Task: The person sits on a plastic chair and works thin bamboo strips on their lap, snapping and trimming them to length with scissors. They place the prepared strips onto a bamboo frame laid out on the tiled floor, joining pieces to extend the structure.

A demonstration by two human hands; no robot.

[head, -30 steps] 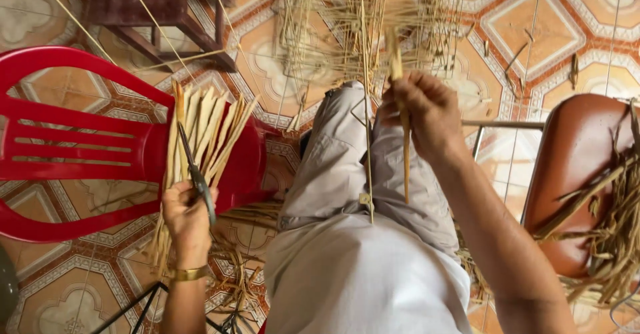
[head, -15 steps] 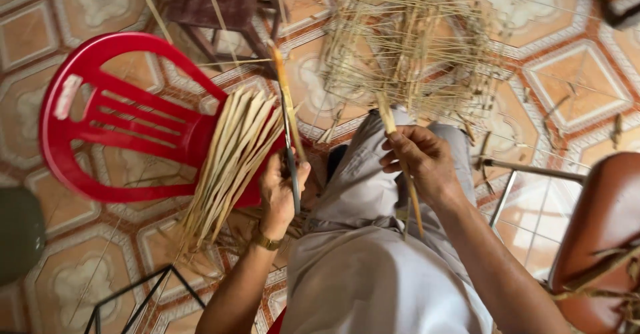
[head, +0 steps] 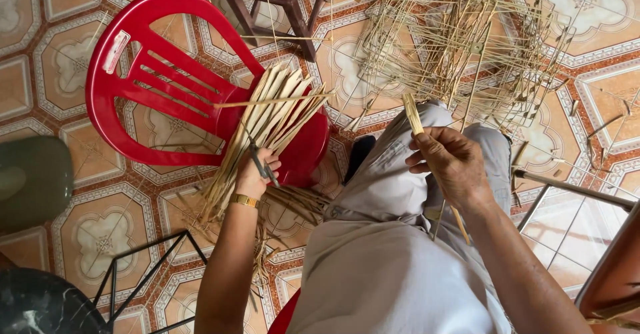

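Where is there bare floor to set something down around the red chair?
Bare patterned tile floor lies left of the red plastic chair, above the dark green seat. The chair's seat is crowded with flat bamboo strips; the floor ahead holds the thin bamboo stick frame.

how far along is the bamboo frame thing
Done: an open frame of thin sticks already stands on the tiled floor. In hand: the right hand holds one bamboo strip, and the left hand holds a dark tool. Left: a pile of unused strips still lies on the red chair.
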